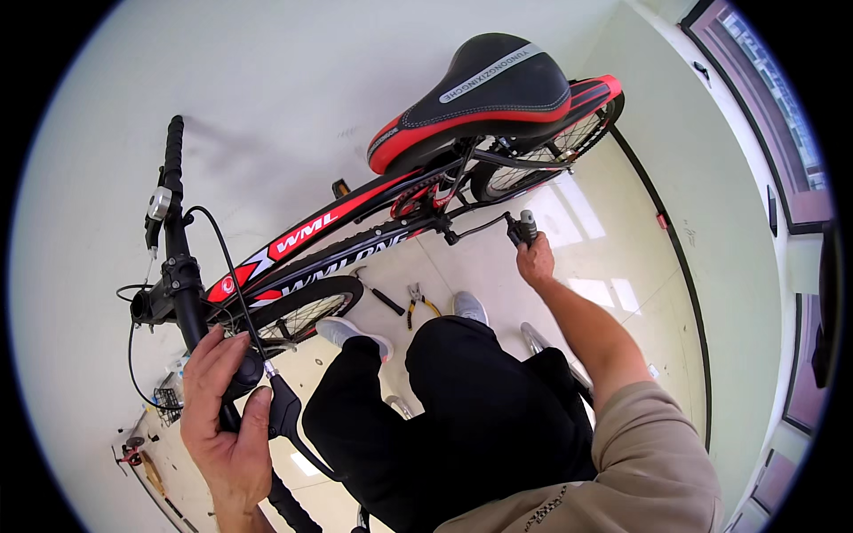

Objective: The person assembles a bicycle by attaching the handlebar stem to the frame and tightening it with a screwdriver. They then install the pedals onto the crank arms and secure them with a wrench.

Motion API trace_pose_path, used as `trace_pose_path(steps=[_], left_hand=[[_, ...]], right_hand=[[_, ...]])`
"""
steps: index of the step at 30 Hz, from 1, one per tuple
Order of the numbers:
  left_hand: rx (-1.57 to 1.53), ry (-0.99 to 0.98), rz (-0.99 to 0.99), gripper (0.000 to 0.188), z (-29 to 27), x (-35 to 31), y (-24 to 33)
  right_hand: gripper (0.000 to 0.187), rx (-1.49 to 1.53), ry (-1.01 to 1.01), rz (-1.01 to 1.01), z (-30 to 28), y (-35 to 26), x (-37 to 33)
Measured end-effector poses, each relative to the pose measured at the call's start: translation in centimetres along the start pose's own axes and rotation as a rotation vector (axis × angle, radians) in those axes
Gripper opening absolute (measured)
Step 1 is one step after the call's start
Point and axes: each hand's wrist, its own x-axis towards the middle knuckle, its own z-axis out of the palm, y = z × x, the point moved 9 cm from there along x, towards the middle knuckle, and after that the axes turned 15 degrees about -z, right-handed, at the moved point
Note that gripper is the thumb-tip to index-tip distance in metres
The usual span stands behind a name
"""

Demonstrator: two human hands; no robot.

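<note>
A black and red bicycle (311,233) stands in front of me, with its handlebar (185,298) at left and its saddle (484,93) at the far side. My left hand (222,417) is closed round the handlebar's near half, fingers and thumb on either side of a round black shifter (245,373). Beside the thumb sits a black brake lever (289,413). My right hand (535,259) reaches out near the crank's end. It is closed on a grey and black handle-like object (529,227), whose kind I cannot make out, next to the pedal.
A hammer (382,298) and yellow-handled pliers (418,305) lie on the pale floor between the front wheel (324,302) and my shoes (469,307). A metal chair leg (533,339) shows beside my knee. Small items (147,466) lie along the left.
</note>
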Motion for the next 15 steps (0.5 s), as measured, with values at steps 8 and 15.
trace_pose_path(steps=[8,15], left_hand=[[-0.036,0.013,0.014,0.05,-0.1,-0.1,0.4],[-0.051,0.011,0.025,0.051,0.2,0.1,0.4]], right_hand=[[0.034,0.306,-0.178,0.012,-8.5,-6.1,-0.1],[0.036,0.256,-0.081,-0.075,-8.1,-5.7,0.7]])
